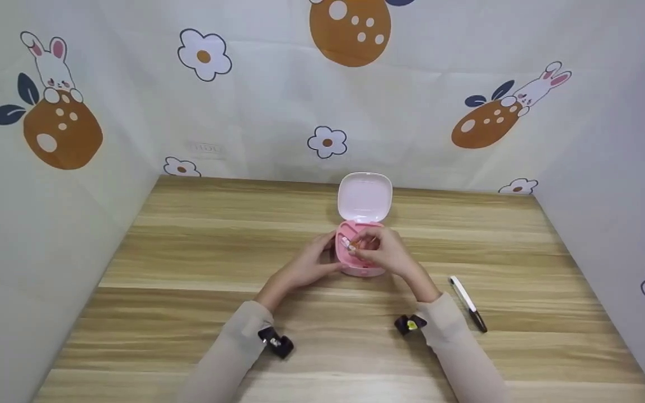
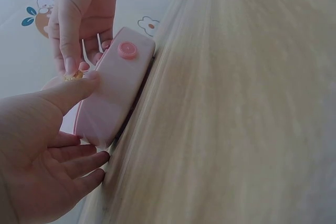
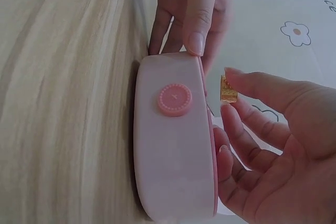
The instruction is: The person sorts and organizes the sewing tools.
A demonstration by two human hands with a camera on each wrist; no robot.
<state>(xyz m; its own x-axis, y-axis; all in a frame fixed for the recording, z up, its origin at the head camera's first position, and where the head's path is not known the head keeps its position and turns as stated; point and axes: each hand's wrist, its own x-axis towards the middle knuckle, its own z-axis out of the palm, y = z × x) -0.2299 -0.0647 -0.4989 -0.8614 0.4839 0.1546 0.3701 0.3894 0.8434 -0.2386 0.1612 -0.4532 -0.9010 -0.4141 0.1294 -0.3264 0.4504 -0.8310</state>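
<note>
A pink box (image 1: pixel 362 272) with compartments sits on the table, its white lid (image 1: pixel 365 197) raised at the back. My left hand (image 1: pixel 312 262) holds the box by its left side, with the thumb at the front rim in the left wrist view. My right hand (image 1: pixel 385 250) is over the compartments. Between thumb and fingertips it pinches a small golden, block-like piece (image 3: pixel 228 89), whose exact kind I cannot tell. A small piece with white on it (image 1: pixel 347 243) shows beside those fingertips in the head view. The right hand hides part of the box's inside.
A white marker with a black end (image 1: pixel 468 302) lies on the wooden table (image 1: pixel 188 252), right of the right forearm. Patterned cloth (image 1: pixel 266 101) walls the table at the back and both sides. Each wrist wears a small black camera (image 1: pixel 276 342).
</note>
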